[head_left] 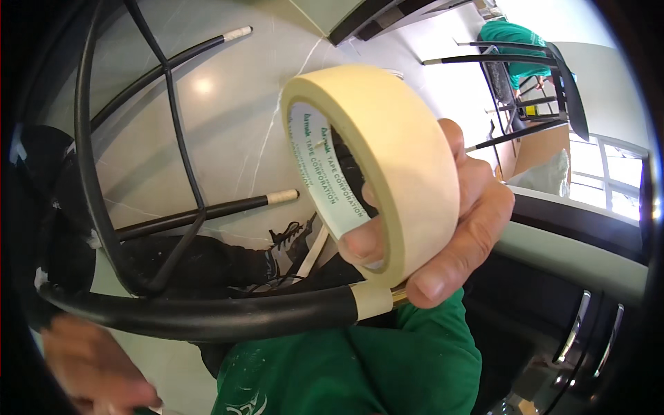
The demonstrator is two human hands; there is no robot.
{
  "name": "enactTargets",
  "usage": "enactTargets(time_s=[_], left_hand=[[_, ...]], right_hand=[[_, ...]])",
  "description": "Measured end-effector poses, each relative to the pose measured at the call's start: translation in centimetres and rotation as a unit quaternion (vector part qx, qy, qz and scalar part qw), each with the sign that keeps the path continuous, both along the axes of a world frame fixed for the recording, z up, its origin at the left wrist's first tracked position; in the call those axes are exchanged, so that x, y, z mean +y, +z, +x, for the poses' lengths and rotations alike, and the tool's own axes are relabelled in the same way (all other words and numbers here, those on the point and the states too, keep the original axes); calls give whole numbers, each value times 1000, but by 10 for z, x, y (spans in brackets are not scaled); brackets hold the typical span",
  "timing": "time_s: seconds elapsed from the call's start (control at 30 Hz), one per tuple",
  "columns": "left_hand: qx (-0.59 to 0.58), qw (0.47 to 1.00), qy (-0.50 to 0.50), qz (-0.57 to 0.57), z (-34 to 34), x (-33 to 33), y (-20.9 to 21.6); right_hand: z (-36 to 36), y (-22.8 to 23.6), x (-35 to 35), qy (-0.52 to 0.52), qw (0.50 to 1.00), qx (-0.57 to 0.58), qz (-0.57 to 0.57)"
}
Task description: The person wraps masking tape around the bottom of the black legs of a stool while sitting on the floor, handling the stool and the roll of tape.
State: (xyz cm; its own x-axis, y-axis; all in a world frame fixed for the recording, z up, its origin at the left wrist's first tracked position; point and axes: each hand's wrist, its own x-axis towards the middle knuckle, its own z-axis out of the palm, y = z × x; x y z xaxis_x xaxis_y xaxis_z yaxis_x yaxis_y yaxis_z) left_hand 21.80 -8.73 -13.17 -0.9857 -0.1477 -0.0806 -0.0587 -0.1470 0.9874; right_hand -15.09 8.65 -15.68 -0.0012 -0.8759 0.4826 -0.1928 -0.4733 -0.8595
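In my right hand (477, 214) is a roll of cream masking tape (415, 159), gripped with fingers inside the core and along its outer face. The roll's lower edge meets the end of a black tubular leg (235, 315), where a band of the same tape (373, 301) is wrapped around the tube. This leg belongs to a black metal chair or stool frame (84, 138), tipped on its side across my lap. My left hand (97, 366), smeared by motion, is at the lower left below the leg; its fingers do not show clearly.
Two other frame legs carry pale tape on their tips (282, 197). My shoe (294, 238) rests on the marbled floor (242, 90). Far right, a person in a green shirt (508, 38) is beside another black chair frame (519, 61). Dark cabinets with chrome handles (574, 328) stand at right.
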Motion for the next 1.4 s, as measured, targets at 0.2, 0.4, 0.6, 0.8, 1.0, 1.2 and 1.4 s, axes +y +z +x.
enactTargets(time_s=[0.2,0.4,0.6,0.8,1.0,1.2,1.4], left_hand=[[-57,959,-80,-264,-148,2,6],[-202,959,-183,82,-180,9,4],[-2,971,-237,18,-176,17,-22],[21,976,-218,4,-167,25,-24],[50,974,-213,-54,-169,27,-22],[58,973,-194,-113,-165,27,-20],[129,955,-199,-180,-167,33,-10]], right_hand=[[-5,2,-3,7,1000,15,-20],[-15,-13,-21,82,989,22,-122],[-11,-4,-20,66,991,59,-102],[-22,32,-15,193,978,-36,66],[32,89,16,-44,967,-120,222],[78,152,42,-124,935,-129,305],[110,160,99,-167,943,-92,272]])
